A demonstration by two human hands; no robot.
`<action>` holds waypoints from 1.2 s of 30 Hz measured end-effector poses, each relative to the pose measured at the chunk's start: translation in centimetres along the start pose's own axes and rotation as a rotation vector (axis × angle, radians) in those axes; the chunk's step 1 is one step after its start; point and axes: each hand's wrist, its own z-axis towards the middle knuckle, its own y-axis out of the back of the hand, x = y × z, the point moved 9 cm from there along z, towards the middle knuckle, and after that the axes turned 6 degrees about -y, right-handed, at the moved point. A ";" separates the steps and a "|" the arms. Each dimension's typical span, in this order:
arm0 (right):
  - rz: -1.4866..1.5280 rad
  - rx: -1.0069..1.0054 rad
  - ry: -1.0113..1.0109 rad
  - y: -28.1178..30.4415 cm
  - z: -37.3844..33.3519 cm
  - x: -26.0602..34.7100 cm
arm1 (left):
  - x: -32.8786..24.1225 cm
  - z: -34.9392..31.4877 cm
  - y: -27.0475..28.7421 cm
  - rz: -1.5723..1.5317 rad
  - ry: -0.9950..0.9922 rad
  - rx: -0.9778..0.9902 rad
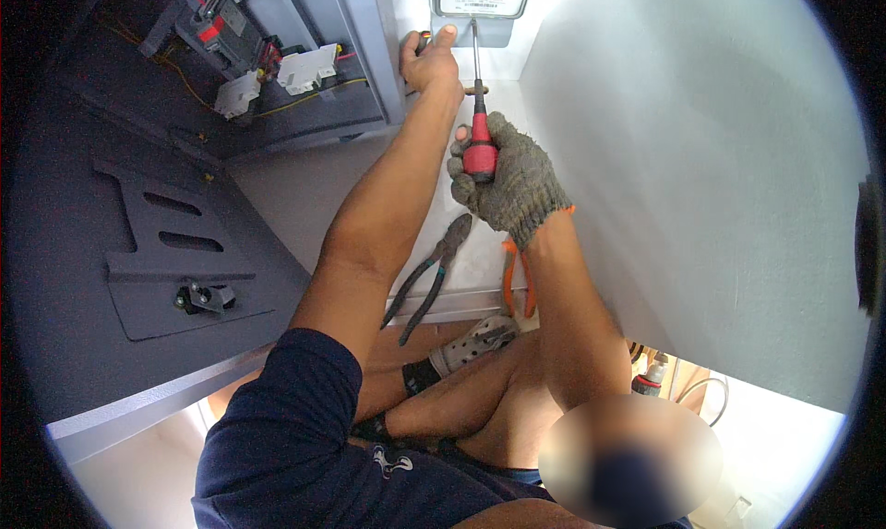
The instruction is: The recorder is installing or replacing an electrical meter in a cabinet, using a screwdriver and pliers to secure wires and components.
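My right hand (512, 178), in a grey knitted glove with an orange cuff, is closed around the red and black handle of a screwdriver (480, 151). The screwdriver points upward, its tip at the lower edge of an electricity meter (480, 12) with a clear cover. My bare left hand (431, 65) is raised just below the meter's left corner, thumb up and fingers curled. Something dark shows by those fingers, too little of it to name. Below my hands, dark-handled pliers (434, 271) and a tool with orange handles (517, 280) lie on the white ledge.
At left stands an open grey metal cabinet (369, 59) holding a breaker (226, 35), white terminal pieces (307, 68) and thin wires. Its door (74, 326) swings out at lower left. A pale panel (701, 160) fills the right side. Crossed legs and a grey clog (475, 344) are below.
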 end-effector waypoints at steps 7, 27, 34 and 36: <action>-0.167 -0.222 0.116 -0.1 -0.5 0.2 | 0.0 1.0 0.8 -0.005 -0.026 -0.025; -0.166 -0.187 0.112 1.2 -0.1 0.3 | -0.3 -0.2 0.2 0.003 0.004 -0.008; -0.180 -0.227 0.133 -0.6 -0.6 0.4 | 1.2 1.4 0.3 -0.072 -0.021 -0.003; -0.177 -0.246 0.138 0.3 -0.5 0.5 | 1.5 1.8 0.1 -0.107 -0.033 0.009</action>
